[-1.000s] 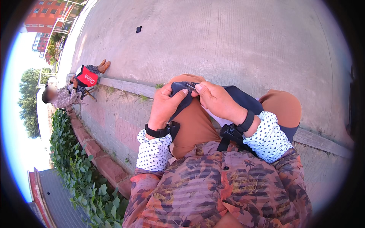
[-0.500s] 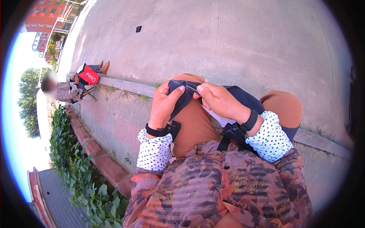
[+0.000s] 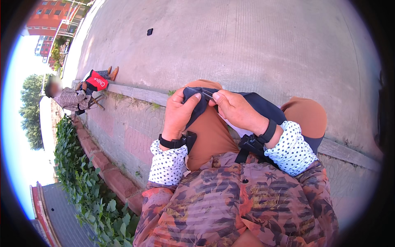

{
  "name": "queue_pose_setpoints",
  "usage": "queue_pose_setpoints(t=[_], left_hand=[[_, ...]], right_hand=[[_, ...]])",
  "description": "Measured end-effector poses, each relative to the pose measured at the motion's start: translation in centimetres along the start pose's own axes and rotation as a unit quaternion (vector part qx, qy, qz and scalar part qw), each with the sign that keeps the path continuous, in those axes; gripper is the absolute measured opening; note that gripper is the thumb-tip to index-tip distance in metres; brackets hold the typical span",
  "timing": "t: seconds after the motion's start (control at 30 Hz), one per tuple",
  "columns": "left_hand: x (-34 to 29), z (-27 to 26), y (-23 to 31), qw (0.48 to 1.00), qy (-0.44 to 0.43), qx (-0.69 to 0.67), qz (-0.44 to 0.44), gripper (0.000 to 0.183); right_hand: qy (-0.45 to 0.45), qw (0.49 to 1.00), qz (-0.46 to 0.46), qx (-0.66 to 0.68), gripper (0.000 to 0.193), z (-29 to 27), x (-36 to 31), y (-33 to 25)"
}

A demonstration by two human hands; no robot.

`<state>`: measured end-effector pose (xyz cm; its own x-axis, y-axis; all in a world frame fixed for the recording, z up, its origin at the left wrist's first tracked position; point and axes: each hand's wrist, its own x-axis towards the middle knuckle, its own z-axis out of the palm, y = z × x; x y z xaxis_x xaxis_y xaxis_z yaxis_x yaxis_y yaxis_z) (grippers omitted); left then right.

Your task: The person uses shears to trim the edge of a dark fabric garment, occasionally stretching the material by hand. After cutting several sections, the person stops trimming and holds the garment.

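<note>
Dark navy cloth (image 3: 198,110) lies over my lap, its near-left end raised above my knee. My left hand (image 3: 176,115) is closed on that end, thumb pressed on top. From the other side my right hand (image 3: 240,113) pinches a slim, shiny metal tool (image 3: 208,95), whose tip meets the cloth beside my left thumb. Whether it is tweezers or small snips is too small to tell. More of the cloth runs behind my right hand across to the right knee. A pale piece of fabric shows under my right wrist.
Brown trouser legs (image 3: 210,138) are beneath my hands. A stone kerb (image 3: 142,94) separates paving from the concrete road (image 3: 247,45), where a small black object (image 3: 149,31) lies. At left, another person (image 3: 74,99) sits with a red bag (image 3: 98,81). Leafy plants (image 3: 82,177) grow behind a low brick edging.
Both hands stay at nearly the same spot, the tool still against the cloth. The seated person at left has shifted their head and upper body slightly.
</note>
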<state>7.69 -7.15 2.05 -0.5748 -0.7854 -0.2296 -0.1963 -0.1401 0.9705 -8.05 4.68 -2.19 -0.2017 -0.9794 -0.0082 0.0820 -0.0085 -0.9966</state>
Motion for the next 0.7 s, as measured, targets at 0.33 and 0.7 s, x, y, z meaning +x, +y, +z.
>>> queue_pose_setpoints(t=[0.33, 0.7], left_hand=[[0.1, 0.0, 0.1, 1.0, 0.0, 0.001, 0.0, 0.01], [-0.1, 0.1, 0.7, 0.999, -0.038, -0.021, -0.012, 0.011]], right_hand=[[-0.035, 0.999, 0.023, 0.022, 0.043, -0.8, 0.3, -1.3], [0.046, 0.999, 0.002, 0.027, 0.018, -0.7, 1.5, 0.1]])
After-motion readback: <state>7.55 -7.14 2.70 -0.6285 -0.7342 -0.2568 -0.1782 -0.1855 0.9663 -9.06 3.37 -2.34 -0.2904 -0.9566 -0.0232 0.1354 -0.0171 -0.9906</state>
